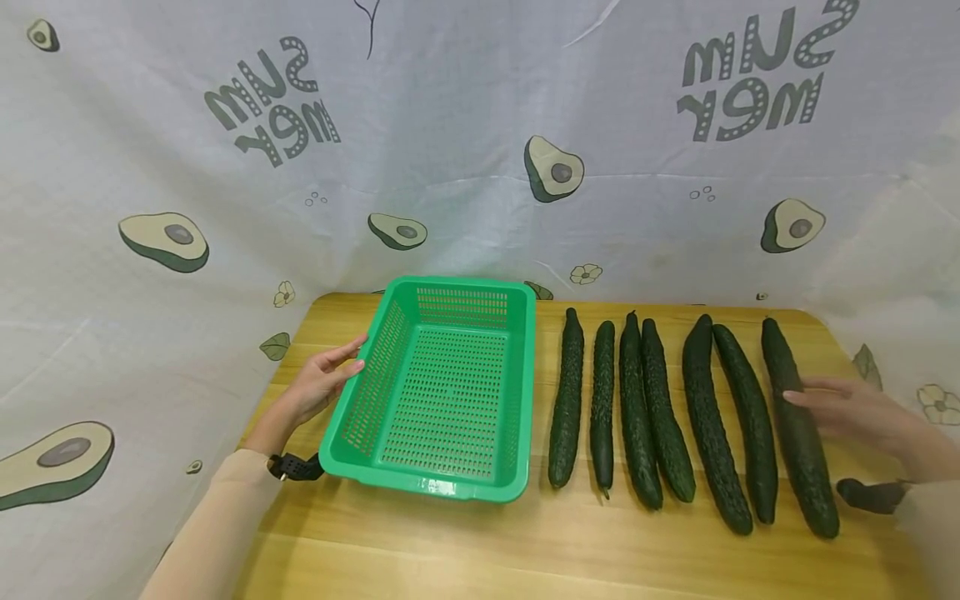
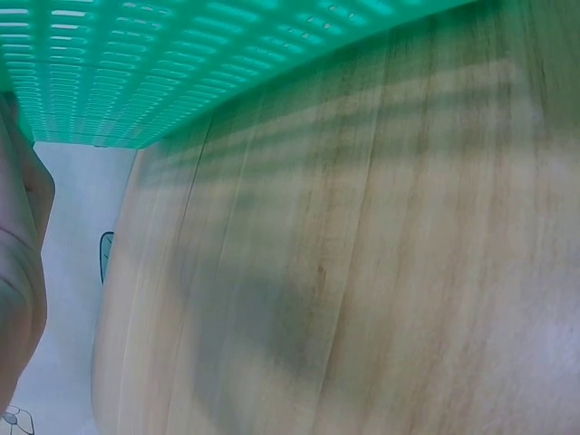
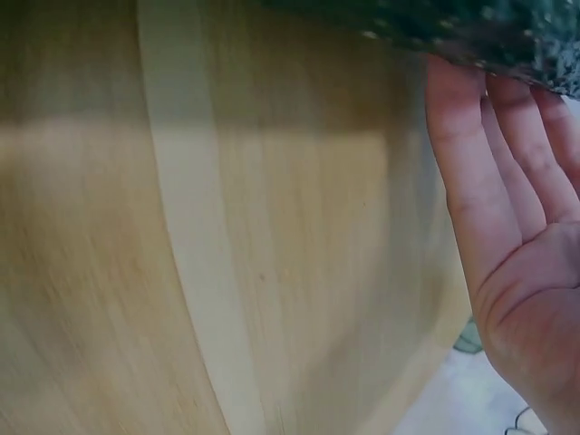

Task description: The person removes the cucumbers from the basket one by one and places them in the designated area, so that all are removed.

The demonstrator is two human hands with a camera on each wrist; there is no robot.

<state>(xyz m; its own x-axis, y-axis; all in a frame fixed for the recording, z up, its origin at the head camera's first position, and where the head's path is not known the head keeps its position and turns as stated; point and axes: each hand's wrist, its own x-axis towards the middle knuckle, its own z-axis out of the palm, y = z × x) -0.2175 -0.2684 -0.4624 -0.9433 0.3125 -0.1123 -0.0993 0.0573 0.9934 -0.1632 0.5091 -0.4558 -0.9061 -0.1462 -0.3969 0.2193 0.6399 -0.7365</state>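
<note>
A green plastic basket (image 1: 523, 375) with slotted walls stands on the table, with nothing inside. My left hand (image 1: 318, 387) touches the outside of its left wall near the rim, fingers extended. In the left wrist view, the basket wall (image 2: 145, 63) fills the top and part of the left hand (image 2: 20, 245) shows at the edge. Farthest right in a row lies a dark green cucumber (image 1: 801, 442). My right hand (image 1: 855, 412) holds it from the right, thumb over the top. The right wrist view shows fingers (image 3: 467, 127) against the cucumber's (image 3: 480, 32) underside; the thumb is hidden.
Several more cucumbers lie lengthwise between the basket and the held one, including a straight one (image 1: 567, 400) nearest the basket and a curved one (image 1: 712, 425). The wooden table (image 1: 465, 550) ends at a white curtain (image 1: 465, 125) printed with avocados.
</note>
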